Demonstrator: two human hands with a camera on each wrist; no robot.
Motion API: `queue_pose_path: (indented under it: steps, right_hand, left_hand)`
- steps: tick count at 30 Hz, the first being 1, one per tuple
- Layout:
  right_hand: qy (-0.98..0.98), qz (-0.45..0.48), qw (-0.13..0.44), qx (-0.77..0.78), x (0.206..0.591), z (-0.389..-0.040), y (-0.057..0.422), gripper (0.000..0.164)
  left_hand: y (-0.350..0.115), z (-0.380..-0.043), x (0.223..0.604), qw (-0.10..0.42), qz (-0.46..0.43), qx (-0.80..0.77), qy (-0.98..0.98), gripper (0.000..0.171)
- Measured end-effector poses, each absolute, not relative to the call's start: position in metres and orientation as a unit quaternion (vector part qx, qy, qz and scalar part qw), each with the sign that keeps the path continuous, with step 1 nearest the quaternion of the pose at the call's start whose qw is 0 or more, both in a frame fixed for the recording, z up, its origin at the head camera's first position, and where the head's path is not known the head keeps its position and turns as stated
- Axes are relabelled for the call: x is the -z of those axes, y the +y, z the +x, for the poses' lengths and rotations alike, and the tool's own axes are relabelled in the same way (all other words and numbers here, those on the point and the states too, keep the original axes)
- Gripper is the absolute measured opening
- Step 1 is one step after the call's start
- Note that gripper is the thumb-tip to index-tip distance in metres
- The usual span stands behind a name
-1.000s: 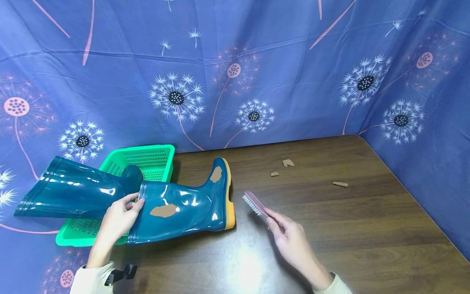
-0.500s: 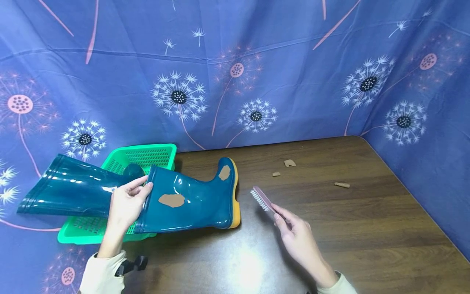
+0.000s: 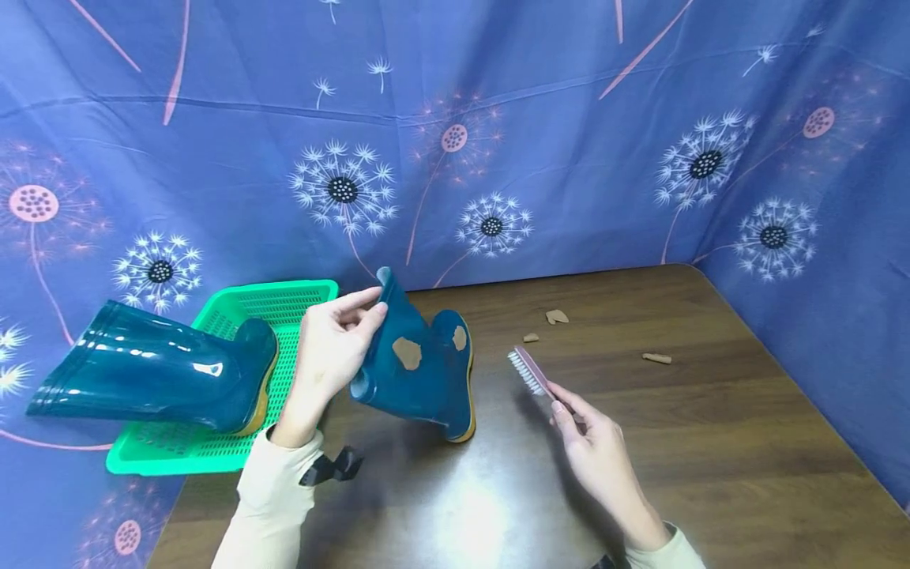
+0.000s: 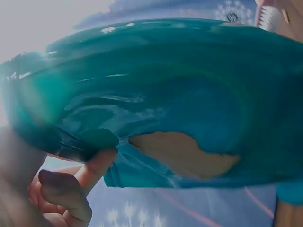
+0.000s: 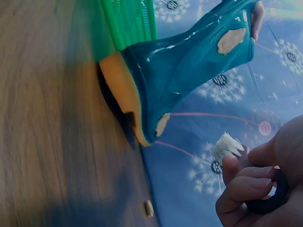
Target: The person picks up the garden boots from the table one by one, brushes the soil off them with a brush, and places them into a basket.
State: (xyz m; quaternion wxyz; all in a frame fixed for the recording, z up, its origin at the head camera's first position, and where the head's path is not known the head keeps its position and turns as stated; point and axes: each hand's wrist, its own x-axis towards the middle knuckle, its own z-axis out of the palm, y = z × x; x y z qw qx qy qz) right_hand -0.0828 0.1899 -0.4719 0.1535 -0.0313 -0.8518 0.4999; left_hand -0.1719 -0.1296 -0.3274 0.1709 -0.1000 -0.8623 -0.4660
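Observation:
A teal rubber boot [image 3: 419, 387] with a yellow sole stands tilted on the table, its shaft leaning up toward the left. Tan patches mark its shaft and toe. My left hand [image 3: 334, 348] pinches the boot's top rim between thumb and fingers; the left wrist view shows the teal shaft close up beside those fingers. To the right of the boot, my right hand [image 3: 597, 450] grips a small brush [image 3: 529, 371] by its handle. White bristles point left toward the boot, apart from it. In the right wrist view the boot's sole [image 5: 120, 90] appears near the wood.
A second teal boot [image 3: 163, 371] lies on its side across a green plastic basket [image 3: 306, 288] at the left. Several tan scraps, among them a flat piece [image 3: 557, 317] and a thin strip [image 3: 656, 358], lie on the brown table [image 3: 640, 442]. Blue patterned cloth [image 3: 569, 158] hangs behind.
My left hand has raised the boot's top rim and moved it right, off the basket, so the boot has gone from lying to tilted up. The brush has shifted slightly right and up.

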Motion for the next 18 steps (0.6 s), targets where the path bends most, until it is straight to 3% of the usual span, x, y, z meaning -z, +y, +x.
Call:
queue_pose_path:
  steps: [9, 18]
  right_hand:
    - [-0.852, -0.043, 0.202, -0.482, 0.465, -0.085, 0.203, 0.032]
    - [-0.816, -0.113, 0.244, -0.512, 0.458, -0.088, 0.233, 0.033]
  left_hand:
    - [-0.066, -0.184, 0.322, 0.156, -0.141, 0.537, -0.817, 0.026]
    - [0.002, -0.192, 0.326, 0.094, -0.157, 0.656, -0.732, 0.03]
